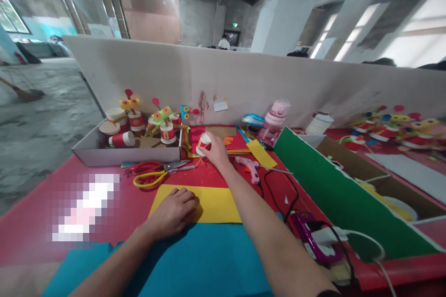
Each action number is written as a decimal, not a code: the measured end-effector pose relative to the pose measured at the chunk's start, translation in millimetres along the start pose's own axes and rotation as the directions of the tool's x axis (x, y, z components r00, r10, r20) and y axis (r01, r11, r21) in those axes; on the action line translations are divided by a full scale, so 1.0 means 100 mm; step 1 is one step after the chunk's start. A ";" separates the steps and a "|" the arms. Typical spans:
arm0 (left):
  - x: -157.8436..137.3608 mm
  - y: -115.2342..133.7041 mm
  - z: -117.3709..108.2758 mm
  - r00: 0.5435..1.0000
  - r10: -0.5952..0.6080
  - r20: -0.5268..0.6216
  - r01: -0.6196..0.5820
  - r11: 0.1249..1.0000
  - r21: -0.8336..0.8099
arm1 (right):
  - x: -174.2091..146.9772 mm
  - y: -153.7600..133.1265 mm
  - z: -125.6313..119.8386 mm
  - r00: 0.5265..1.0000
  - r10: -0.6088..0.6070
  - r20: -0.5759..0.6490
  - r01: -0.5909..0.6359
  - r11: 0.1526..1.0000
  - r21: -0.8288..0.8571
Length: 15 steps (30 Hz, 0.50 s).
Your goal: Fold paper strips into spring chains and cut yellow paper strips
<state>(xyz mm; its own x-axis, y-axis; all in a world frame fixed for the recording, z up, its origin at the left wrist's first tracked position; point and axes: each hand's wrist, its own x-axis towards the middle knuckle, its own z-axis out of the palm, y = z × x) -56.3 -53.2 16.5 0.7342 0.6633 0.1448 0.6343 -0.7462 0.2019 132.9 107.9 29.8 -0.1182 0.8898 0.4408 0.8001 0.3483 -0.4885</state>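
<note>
My right hand [215, 151] reaches forward, its thumb and fingers closed on a small red-and-white paper cup [203, 141] near the back of the table. My left hand [177, 209] rests palm down on a yellow sheet of paper [216, 204], fingers loosely bent and holding nothing I can see. Beneath and in front of that sheet lies blue paper [202, 260]. Scissors with yellow handles [149, 179] lie beyond my left hand, beside a red-handled tool [142, 167]. A pink glue gun [249, 167] lies to the right of my right wrist.
At the left, a white box [128, 157] holds paper-cup figures with coloured heads. A green-sided box [324, 199] stands at the right, near a purple power strip [313, 239] with cables. Behind are a pink bottle [273, 123], stacked cups [319, 123] and a white partition [167, 72].
</note>
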 end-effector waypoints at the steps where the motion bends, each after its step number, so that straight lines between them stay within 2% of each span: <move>1: 0.00 0.00 0.00 1.000 -0.004 -0.003 0.004 1.000 -0.001 | 0.08 -0.02 0.04 1.000 0.028 -0.010 -0.028 1.000 -0.011; 3: 0.00 0.01 -0.01 1.000 -0.005 -0.003 0.005 1.000 -0.006 | 0.22 -0.03 0.13 0.998 0.061 0.002 -0.061 0.998 -0.035; 5: 0.00 0.02 -0.03 1.000 -0.002 0.001 0.002 1.000 -0.013 | 0.30 -0.02 0.20 0.995 0.072 0.064 -0.069 0.997 -0.044; 8: -0.01 0.04 -0.07 1.000 -0.003 0.006 0.003 1.000 -0.022 | 0.27 0.00 0.22 0.988 0.061 0.139 -0.060 0.998 -0.010; 12: -0.02 0.01 -0.06 1.000 -0.010 0.020 0.010 1.000 -0.027 | -0.09 -0.04 0.03 0.999 -0.002 0.036 0.000 0.998 0.056; 15: -0.01 -0.04 0.02 1.000 -0.011 0.020 0.011 1.000 -0.017 | -0.58 -0.16 -0.13 0.988 -0.124 0.093 0.112 0.985 0.133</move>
<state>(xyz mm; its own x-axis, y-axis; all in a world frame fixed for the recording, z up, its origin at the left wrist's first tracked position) -59.0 -51.2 13.8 0.7320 0.6702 0.1229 0.6385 -0.7376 0.2197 134.6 46.4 22.1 -0.2710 0.8631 0.4262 0.6967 0.4814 -0.5318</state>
